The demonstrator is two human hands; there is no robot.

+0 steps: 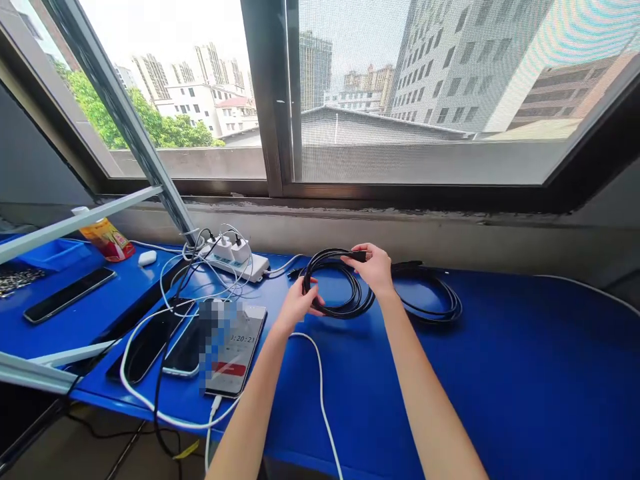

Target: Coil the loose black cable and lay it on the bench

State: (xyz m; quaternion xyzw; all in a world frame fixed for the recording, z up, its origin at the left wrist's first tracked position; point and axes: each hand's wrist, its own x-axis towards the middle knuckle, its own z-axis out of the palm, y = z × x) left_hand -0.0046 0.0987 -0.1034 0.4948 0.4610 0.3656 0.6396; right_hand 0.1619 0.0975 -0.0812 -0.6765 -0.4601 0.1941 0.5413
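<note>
A black cable (343, 312) wound into several loops is held above the blue table, between my two hands. My left hand (296, 303) is closed around the left side of the loops. With fingers pinched at the upper right of the coil, my right hand (373, 267) grips the cable close to its dark plug end (359, 256). Just right of my right wrist, a second coiled black cable (447, 310) lies on the table near the wall.
A white power strip (257, 267) with chargers and tangled wires stands at the back left. Several phones lie left of my arm, one with a lit screen (237, 353). A white cable (323, 387) crosses the blue table (525, 373). A metal frame (133, 127) rises at left.
</note>
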